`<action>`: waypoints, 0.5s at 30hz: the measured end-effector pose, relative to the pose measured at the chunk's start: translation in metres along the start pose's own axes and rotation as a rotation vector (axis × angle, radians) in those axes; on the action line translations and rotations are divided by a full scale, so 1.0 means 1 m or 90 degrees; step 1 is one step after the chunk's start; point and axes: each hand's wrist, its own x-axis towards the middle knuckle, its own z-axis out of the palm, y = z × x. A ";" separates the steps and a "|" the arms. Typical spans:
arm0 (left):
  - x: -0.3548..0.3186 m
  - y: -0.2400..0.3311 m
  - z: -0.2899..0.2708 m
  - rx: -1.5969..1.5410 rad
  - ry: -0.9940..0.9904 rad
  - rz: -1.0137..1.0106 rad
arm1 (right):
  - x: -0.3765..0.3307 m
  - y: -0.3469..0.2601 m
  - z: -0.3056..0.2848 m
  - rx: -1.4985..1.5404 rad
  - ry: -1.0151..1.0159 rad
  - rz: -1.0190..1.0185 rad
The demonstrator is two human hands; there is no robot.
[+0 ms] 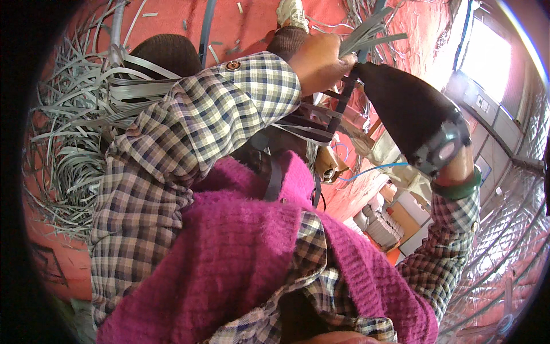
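My left hand (321,62) is closed in a fist around a bundle of flat grey strips (372,35), whose ends stick out to the upper right. Close against it on the right is my right hand (401,106), under a black covering like a mitten or sock with a grey patch near the wrist. Its fingers are hidden, so what it grips cannot be told. Below the hands is a dark frame (342,100) with crossbars. More grey strips (134,90) run beside my knee and pass behind my left sleeve.
A large tangled heap of grey strips (74,166) covers the red floor (172,14) at left. Upright metal poles (116,28) stand near my knee. A thin blue tube (378,167) curves below the right hand. Pale stacked items (382,228) and a bright window (487,57) lie at right.
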 end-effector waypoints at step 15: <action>0.018 -0.002 -0.031 -0.336 0.020 -0.061 | -0.017 0.001 -0.008 -0.036 0.085 -0.019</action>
